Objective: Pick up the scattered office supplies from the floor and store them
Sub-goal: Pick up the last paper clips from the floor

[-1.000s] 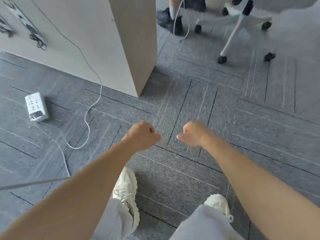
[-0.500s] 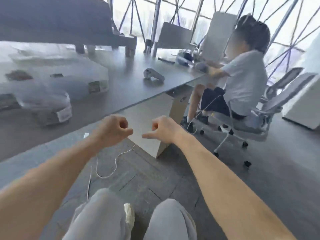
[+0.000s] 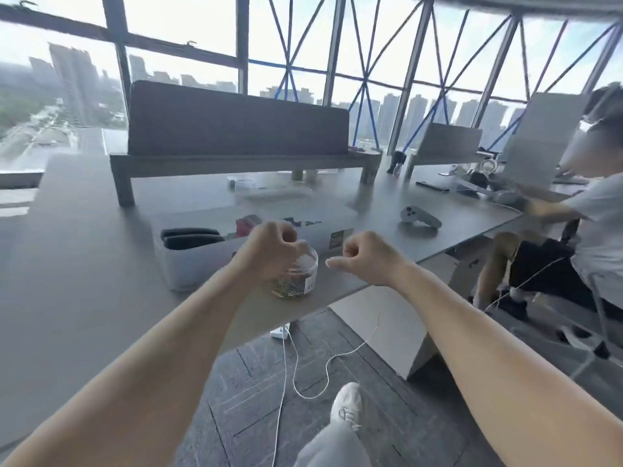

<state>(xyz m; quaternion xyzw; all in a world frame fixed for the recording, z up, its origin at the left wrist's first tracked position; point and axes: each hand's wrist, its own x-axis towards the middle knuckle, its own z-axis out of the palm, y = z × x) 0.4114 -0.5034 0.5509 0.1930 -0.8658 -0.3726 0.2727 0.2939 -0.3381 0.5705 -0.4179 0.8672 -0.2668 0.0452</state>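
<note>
A clear round jar (image 3: 301, 285) holding several coloured paper clips stands near the front edge of the grey desk (image 3: 84, 264). My left hand (image 3: 271, 249) is curled into a fist directly over the jar's open mouth. My right hand (image 3: 365, 257) hovers just right of the jar, fingers curled and thumb pointing left. Nothing shows inside either fist. Behind the jar sits a white desk organizer (image 3: 188, 264) with dark items and small boxes in it.
A white controller (image 3: 419, 217) lies on the desk to the right. A raised shelf (image 3: 236, 160) with a dark panel spans the back. On the carpet are a white power strip (image 3: 279, 332) and a looping cable (image 3: 303, 382). Another person (image 3: 573, 254) sits at right.
The view has risen from the carpet to the desk top. Both fists stayed curled and came up to the jar, the left one now over its mouth.
</note>
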